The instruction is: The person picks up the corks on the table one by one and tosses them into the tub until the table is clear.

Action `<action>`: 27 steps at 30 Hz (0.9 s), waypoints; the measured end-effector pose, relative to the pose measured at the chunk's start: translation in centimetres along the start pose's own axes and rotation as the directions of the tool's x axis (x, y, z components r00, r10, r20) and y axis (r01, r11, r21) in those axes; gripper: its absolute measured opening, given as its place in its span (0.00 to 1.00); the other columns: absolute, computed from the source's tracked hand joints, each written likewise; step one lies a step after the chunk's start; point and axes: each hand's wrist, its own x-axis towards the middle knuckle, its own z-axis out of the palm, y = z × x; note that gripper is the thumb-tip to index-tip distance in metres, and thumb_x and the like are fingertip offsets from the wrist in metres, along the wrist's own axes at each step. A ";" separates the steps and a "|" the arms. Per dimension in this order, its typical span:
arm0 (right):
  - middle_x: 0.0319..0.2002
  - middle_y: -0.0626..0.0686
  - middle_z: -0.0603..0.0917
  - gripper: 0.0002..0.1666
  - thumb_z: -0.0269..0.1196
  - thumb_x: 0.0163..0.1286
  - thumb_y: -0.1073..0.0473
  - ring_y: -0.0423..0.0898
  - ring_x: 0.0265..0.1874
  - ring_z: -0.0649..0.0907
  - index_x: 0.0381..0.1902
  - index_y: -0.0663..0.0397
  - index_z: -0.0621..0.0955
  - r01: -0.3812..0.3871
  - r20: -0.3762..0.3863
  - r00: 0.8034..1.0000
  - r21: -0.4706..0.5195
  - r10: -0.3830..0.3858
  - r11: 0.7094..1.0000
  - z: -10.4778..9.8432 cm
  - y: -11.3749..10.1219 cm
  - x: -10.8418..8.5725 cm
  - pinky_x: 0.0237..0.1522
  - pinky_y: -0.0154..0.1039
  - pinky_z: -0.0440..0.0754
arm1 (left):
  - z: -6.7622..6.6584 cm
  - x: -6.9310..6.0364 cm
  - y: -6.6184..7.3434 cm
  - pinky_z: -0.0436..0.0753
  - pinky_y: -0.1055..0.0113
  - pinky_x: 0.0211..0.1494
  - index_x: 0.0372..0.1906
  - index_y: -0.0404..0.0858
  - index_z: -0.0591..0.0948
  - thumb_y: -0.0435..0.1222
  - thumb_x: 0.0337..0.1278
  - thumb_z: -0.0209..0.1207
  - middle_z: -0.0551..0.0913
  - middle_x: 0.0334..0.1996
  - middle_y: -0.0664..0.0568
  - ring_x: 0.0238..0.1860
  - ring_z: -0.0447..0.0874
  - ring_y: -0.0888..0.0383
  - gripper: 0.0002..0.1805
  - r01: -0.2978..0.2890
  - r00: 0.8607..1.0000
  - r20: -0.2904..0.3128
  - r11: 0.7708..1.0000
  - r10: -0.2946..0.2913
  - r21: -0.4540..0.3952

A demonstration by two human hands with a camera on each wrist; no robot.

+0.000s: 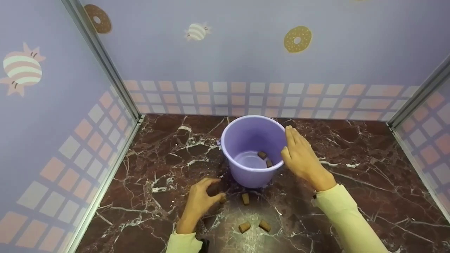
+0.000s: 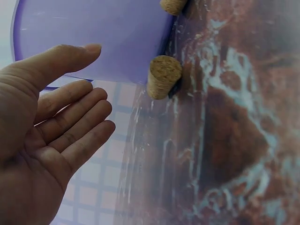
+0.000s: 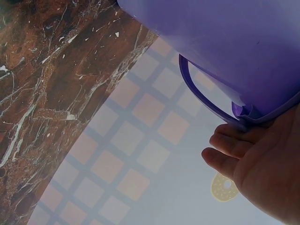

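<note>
A purple bucket (image 1: 251,175) stands upright on the dark marbled tabletop, with two corks (image 1: 262,155) visible inside near its bottom. My right hand (image 1: 300,154) rests against the right side of the bucket's rim, fingers fairly straight, beside the bucket's handle (image 3: 201,96) in the right wrist view. Left of the bucket's base, my left hand (image 1: 201,198) hovers with thumb and fingers spread apart and nothing held. Close to its thumb is a cork (image 1: 223,199). In the left wrist view, an upright cork (image 2: 164,77) stands beyond the fingertips, apart from them.
In front of the bucket lies a cork (image 1: 245,199), and nearer to me are a left cork (image 1: 244,227) and a right cork (image 1: 264,226). Purple panels with a tile pattern enclose the table: a back wall (image 1: 239,63), a left wall (image 1: 45,116) and a right wall (image 1: 436,116).
</note>
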 end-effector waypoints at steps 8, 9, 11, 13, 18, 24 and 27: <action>0.79 0.76 0.58 0.40 0.49 0.77 0.62 0.71 0.79 0.58 0.78 0.81 0.55 0.018 -0.025 1.000 -0.005 -0.018 1.000 0.1 0.0 -0.1 0.81 0.63 0.53 | 0.2 -0.3 -0.5 0.86 0.46 0.58 0.50 0.30 0.89 0.30 0.43 0.82 0.90 0.47 0.42 0.50 0.89 0.41 0.25 0.026 0.999 0.041 1.000 -0.026 0.018; 0.79 0.76 0.57 0.40 0.49 0.77 0.62 0.71 0.79 0.58 0.78 0.81 0.55 0.019 -0.025 1.000 -0.005 -0.019 1.000 0.0 0.0 -0.1 0.81 0.63 0.53 | 0.2 -0.4 -0.6 0.86 0.46 0.58 0.50 0.30 0.89 0.30 0.43 0.83 0.90 0.47 0.42 0.50 0.89 0.41 0.25 0.025 0.999 0.044 0.999 -0.025 0.021; 0.79 0.76 0.57 0.40 0.49 0.77 0.62 0.71 0.79 0.58 0.79 0.81 0.55 0.014 -0.019 1.000 -0.004 -0.014 1.000 0.0 0.0 0.0 0.81 0.62 0.53 | 0.3 -0.5 -0.6 0.86 0.47 0.57 0.50 0.30 0.88 0.31 0.43 0.83 0.90 0.47 0.43 0.49 0.90 0.41 0.25 0.024 0.999 0.047 0.999 -0.025 0.027; 0.80 0.75 0.56 0.40 0.48 0.77 0.61 0.71 0.80 0.57 0.79 0.81 0.54 0.007 -0.007 1.000 -0.002 -0.007 1.000 0.0 0.0 0.0 0.81 0.62 0.51 | 0.4 -0.6 -0.7 0.87 0.47 0.56 0.50 0.30 0.88 0.31 0.43 0.82 0.90 0.46 0.43 0.48 0.90 0.42 0.25 0.022 0.999 0.048 0.999 -0.024 0.026; 0.81 0.74 0.54 0.40 0.47 0.78 0.60 0.69 0.81 0.55 0.80 0.80 0.53 -0.014 0.017 1.000 0.002 0.014 1.000 -0.1 0.0 0.0 0.82 0.61 0.50 | 0.6 -0.7 -0.8 0.88 0.50 0.51 0.48 0.28 0.88 0.30 0.45 0.81 0.90 0.44 0.42 0.45 0.90 0.43 0.22 0.020 0.999 0.046 1.000 -0.021 0.015; 0.81 0.74 0.54 0.40 0.46 0.78 0.60 0.69 0.81 0.55 0.80 0.80 0.53 -0.006 0.016 1.000 0.002 0.006 1.000 -0.1 0.0 0.0 0.82 0.61 0.50 | 0.9 -1.0 -1.0 0.88 0.51 0.50 0.47 0.28 0.88 0.28 0.44 0.80 0.90 0.42 0.42 0.44 0.90 0.44 0.21 0.028 0.998 0.058 0.999 -0.029 0.026; 0.80 0.74 0.55 0.40 0.46 0.78 0.60 0.69 0.81 0.55 0.80 0.80 0.53 -0.005 0.014 1.000 0.004 0.005 1.000 -0.1 0.0 0.0 0.82 0.61 0.50 | 1.0 -1.1 -1.1 0.88 0.52 0.51 0.48 0.28 0.89 0.28 0.44 0.79 0.89 0.42 0.43 0.44 0.90 0.45 0.21 0.039 0.997 0.070 0.999 -0.040 0.028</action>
